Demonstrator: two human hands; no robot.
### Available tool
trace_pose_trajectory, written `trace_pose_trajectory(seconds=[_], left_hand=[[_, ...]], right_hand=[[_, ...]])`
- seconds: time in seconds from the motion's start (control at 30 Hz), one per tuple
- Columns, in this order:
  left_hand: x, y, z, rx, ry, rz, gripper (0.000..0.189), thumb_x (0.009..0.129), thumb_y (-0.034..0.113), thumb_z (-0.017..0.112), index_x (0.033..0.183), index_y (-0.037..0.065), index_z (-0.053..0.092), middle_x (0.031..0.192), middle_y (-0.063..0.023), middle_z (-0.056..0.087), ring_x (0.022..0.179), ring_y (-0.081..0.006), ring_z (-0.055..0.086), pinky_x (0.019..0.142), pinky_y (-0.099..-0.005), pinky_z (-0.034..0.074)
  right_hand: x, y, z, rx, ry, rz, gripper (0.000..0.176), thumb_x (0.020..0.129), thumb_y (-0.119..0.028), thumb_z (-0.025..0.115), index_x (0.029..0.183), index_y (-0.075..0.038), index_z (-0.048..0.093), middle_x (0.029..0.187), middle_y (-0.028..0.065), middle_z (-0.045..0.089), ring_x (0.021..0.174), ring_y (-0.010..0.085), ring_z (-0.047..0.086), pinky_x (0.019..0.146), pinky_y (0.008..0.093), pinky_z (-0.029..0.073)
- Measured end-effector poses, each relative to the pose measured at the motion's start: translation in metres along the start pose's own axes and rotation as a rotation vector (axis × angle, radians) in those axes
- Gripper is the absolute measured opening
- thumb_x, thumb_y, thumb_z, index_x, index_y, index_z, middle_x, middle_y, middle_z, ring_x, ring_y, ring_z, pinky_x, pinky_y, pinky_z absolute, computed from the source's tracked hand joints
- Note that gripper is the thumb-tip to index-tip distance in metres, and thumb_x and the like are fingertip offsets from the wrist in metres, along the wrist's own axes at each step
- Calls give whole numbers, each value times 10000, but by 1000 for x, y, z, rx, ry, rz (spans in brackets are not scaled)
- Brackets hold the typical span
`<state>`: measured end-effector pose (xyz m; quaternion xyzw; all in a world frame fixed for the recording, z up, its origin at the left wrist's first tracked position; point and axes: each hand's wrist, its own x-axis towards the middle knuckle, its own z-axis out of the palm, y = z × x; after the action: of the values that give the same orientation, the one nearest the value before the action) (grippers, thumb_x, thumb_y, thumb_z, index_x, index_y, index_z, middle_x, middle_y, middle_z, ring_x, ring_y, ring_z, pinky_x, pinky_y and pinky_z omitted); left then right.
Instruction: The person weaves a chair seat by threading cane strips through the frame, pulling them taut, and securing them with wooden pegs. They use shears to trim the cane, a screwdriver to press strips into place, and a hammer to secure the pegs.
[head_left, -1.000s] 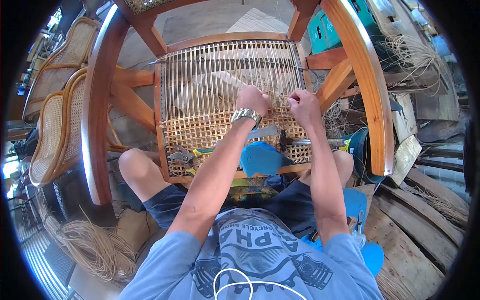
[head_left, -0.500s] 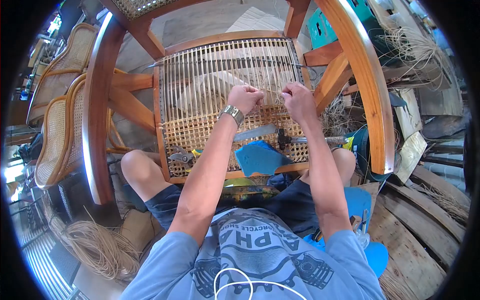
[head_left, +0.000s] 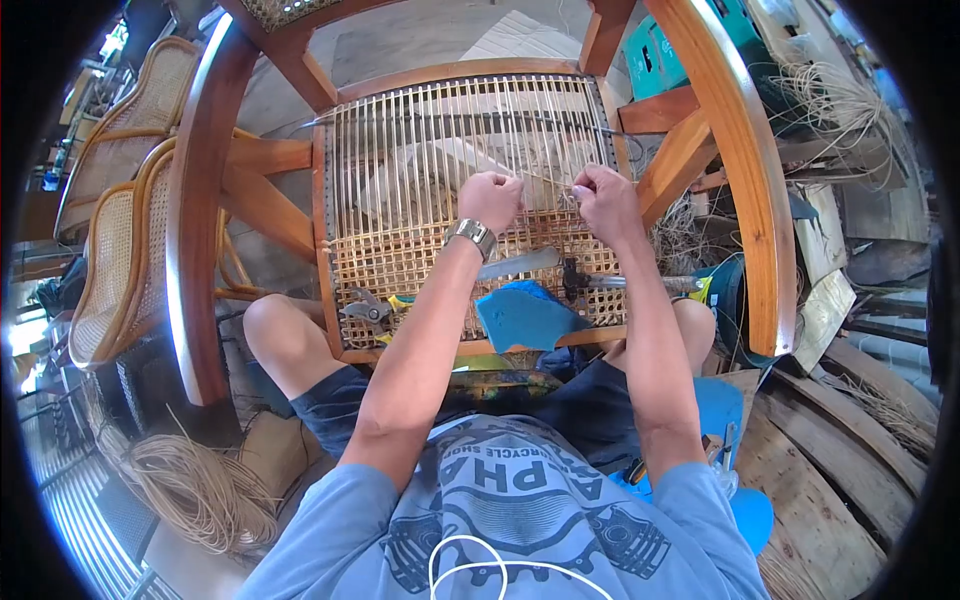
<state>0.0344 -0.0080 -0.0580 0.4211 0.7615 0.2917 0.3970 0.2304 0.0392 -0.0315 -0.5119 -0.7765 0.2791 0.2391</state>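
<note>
A wooden chair frame holds a seat panel of cane strands [head_left: 400, 150], woven in its near part and strung in one direction farther back. Over the panel's middle, my left hand [head_left: 491, 203], with a metal watch at its wrist, is closed in a pinch on a thin cane strand. To its right, my right hand [head_left: 606, 204] pinches the same strand, which runs between the two hands. A blue cloth-like piece [head_left: 525, 318], a flat blade [head_left: 520, 264], a hammer [head_left: 590, 281] and pruning shears [head_left: 368, 309] lie on the woven part.
Tall chair posts stand at left [head_left: 205, 200] and right [head_left: 745, 180]. Cane-backed chairs [head_left: 115, 270] are at far left. A cane coil [head_left: 195, 490] lies at lower left. Loose cane [head_left: 835, 115], a green crate [head_left: 655, 62] and wooden boards [head_left: 810, 470] are on the right.
My right hand has shifted slightly right, a little farther from my left hand, with the strand still between them. The chair appears slightly shifted right in view.
</note>
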Motion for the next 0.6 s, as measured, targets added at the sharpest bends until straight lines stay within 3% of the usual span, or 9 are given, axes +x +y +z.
trace_pose_trajectory(seconds=[0.13, 0.2, 0.27, 0.3, 0.37, 0.47, 0.5, 0.53, 0.6], left_hand=[[-4, -1, 1, -64, 62, 68, 298, 843, 289, 593, 872, 49, 767, 673, -105, 722, 674, -230, 719, 687, -361, 564], [-12, 2, -5, -68, 20, 60, 287, 850, 286, 590, 871, 60, 766, 694, -122, 724, 689, -259, 721, 706, -382, 570], [-16, 1, -8, 207, 249, 219, 254, 874, 236, 617, 885, 23, 755, 674, -85, 724, 624, -182, 699, 642, -333, 556], [-15, -1, -8, 205, 252, 213, 254, 874, 236, 617, 885, 23, 755, 674, -85, 724, 624, -182, 699, 642, -333, 556], [-9, -1, -10, 232, 71, 113, 277, 868, 249, 613, 932, 26, 764, 671, -94, 723, 648, -215, 707, 714, -345, 574], [-4, 4, -11, 230, 44, 126, 234, 858, 232, 607, 876, 77, 781, 705, -148, 715, 677, -285, 711, 726, -404, 580], [-5, 7, -16, 62, -27, -1, 228, 861, 238, 627, 866, 65, 775, 687, -140, 711, 640, -248, 704, 697, -384, 577], [-7, 7, -17, 61, -28, 0, 228, 861, 238, 627, 866, 65, 775, 687, -140, 711, 640, -248, 704, 697, -384, 577], [-11, 9, -20, -108, -17, -97, 223, 870, 212, 647, 923, 35, 772, 684, -58, 735, 610, -119, 699, 676, -315, 575]], right_hand=[[10, -10, 5, 33, -18, -49, 78, 848, -100, 673, 858, -23, 664, 882, 162, 673, 840, 342, 664, 779, 421, 528], [12, -10, 7, 25, -4, -93, 80, 848, -97, 673, 853, -18, 662, 871, 163, 673, 840, 344, 663, 781, 423, 529], [12, -9, 7, 15, 5, -140, 82, 848, -95, 672, 849, -14, 660, 860, 165, 672, 839, 346, 663, 784, 425, 530], [11, -8, 5, -1, 3, -114, 82, 846, -92, 672, 847, -11, 660, 863, 167, 672, 842, 347, 663, 786, 428, 531], [11, -6, 3, -16, -1, -96, 82, 844, -90, 673, 845, -9, 660, 866, 170, 673, 846, 347, 663, 789, 430, 531], [9, -2, 3, -43, -9, -104, 87, 844, -89, 674, 844, -4, 655, 876, 173, 672, 846, 348, 661, 789, 431, 531], [9, -3, 2, -40, -19, -85, 87, 844, -88, 672, 842, -3, 652, 872, 176, 670, 842, 349, 660, 788, 432, 530], [9, -3, 1, -37, -29, -66, 88, 844, -87, 671, 840, -2, 648, 869, 178, 669, 839, 350, 660, 787, 433, 529], [8, 0, 1, -29, -29, -69, 94, 842, -92, 672, 839, -1, 645, 864, 179, 668, 836, 350, 659, 787, 434, 528]])
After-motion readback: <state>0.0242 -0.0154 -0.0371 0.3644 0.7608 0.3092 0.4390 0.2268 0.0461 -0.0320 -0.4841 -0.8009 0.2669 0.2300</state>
